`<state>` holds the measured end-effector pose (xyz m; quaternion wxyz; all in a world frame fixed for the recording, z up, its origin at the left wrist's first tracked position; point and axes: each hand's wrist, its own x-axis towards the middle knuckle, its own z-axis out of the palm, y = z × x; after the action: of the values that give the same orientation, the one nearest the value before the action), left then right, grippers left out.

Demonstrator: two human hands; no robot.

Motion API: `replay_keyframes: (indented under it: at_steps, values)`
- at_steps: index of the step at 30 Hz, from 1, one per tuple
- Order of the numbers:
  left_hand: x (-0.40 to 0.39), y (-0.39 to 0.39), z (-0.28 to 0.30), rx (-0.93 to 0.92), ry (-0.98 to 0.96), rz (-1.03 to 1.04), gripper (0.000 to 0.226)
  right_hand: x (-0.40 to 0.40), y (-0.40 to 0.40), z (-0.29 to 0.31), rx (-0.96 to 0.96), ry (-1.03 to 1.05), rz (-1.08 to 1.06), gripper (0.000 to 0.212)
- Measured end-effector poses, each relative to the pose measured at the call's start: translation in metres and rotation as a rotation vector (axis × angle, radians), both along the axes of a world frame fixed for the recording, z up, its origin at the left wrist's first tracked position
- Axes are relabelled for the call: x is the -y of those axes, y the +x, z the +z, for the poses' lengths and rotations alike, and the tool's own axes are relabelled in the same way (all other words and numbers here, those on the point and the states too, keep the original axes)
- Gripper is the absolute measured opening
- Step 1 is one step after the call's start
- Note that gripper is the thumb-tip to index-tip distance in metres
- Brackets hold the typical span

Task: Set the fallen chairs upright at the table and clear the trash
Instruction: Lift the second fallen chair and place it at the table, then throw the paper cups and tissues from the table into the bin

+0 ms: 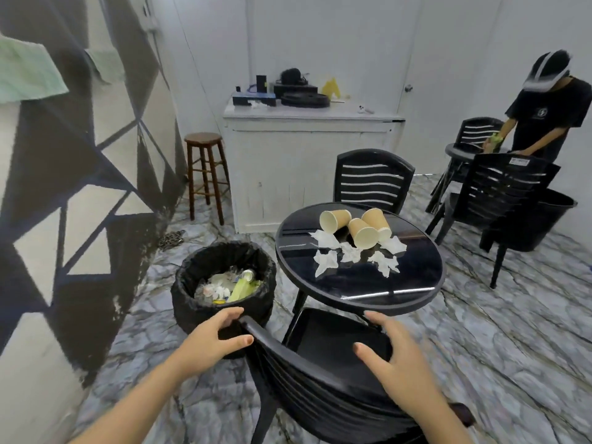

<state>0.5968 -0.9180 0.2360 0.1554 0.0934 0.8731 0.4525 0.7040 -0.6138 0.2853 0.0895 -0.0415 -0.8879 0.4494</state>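
The left hand (213, 339) has its grip clamped on the top left corner of the near black chair (320, 379): the fingers curl over the far side of the backrest rail and the thumb presses on the near side, with the forearm reaching in from the lower left. The right hand (395, 363) lies spread over the right part of the same backrest, fingers apart and pointing forward, thumb stretched toward the middle; its grip is loose and unclosed, the palm resting on or just above the rail. The right forearm comes up from the bottom edge.

The chair stands upright with its seat pushed partly under the round black desk (358, 290). On the desk top lie three tipped paper cups (362, 230), close together near the far side, and around them several crumpled white napkins (326, 261).

Just left of the desk, on the marbled floor (480, 347), sits a bin with a black liner (224, 283), holding bottles and paper scraps. A second black chair (373, 179) stands upright on the far side of the desk. Farther right, another person (541, 113) bends over a second table with more dark chairs (499, 197). A wooden stool (205, 174) stands by a white cabinet (304, 168).
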Motion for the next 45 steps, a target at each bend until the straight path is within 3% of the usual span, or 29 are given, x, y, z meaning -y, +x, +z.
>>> replay_keyframes:
  at_steps: [4, 8, 14, 18, 19, 22, 23, 25, 27, 28, 31, 34, 41, 45]
  values:
    - [0.028, 0.008, 0.009, -0.123, -0.131, 0.104, 0.061, 0.058, -0.049, 0.008, -0.016, 0.114, 0.292, 0.057]
    - [0.069, 0.025, 0.003, -0.099, -0.205, 0.221, 0.055, 0.131, -0.081, -0.001, -0.033, 0.229, 0.581, 0.059]
    - [0.124, 0.060, -0.037, 0.062, -0.269, 0.440, 0.055, 0.230, -0.103, -0.070, 0.285, 0.474, 0.914, 0.068]
    - [0.147, 0.067, -0.068, 0.155, -0.226, 0.506, 0.079, 0.268, -0.122, -0.115, 0.446, 0.622, 0.970, 0.074]
    - [0.155, 0.066, -0.074, 0.191, -0.241, 0.497, 0.077, 0.277, -0.129, -0.124, 0.480, 0.640, 0.977, 0.075]
    - [0.188, 0.047, -0.088, 0.244, -0.216, 0.502, 0.105, 0.303, -0.158, -0.140, 0.582, 0.647, 0.979, 0.076]
    - [0.201, 0.038, -0.094, 0.241, -0.223, 0.507, 0.105, 0.311, -0.168, -0.143, 0.618, 0.637, 0.967, 0.077]
    - [0.221, 0.017, -0.091, 0.273, -0.247, 0.479, 0.083, 0.327, -0.188, -0.150, 0.671, 0.609, 0.931, 0.077]
    - [0.240, -0.006, -0.088, 0.296, -0.286, 0.429, 0.045, 0.343, -0.207, -0.153, 0.673, 0.609, 0.888, 0.073]
    - [0.250, -0.019, -0.091, 0.292, -0.303, 0.414, 0.039, 0.350, -0.216, -0.153, 0.674, 0.601, 0.859, 0.072]
    - [0.277, -0.057, -0.104, 0.273, -0.353, 0.361, 0.070, 0.363, -0.242, -0.153, 0.697, 0.547, 0.777, 0.068]
    - [0.286, -0.096, -0.107, 0.283, -0.375, 0.317, 0.053, 0.363, -0.267, -0.155, 0.698, 0.527, 0.712, 0.062]
    - [0.276, -0.201, -0.119, 0.271, -0.383, 0.166, 0.061, 0.350, -0.342, -0.164, 0.760, 0.515, 0.611, 0.068]
    - [0.258, -0.268, -0.118, 0.241, -0.351, 0.113, 0.053, 0.333, -0.399, -0.160, 0.771, 0.508, 0.548, 0.064]
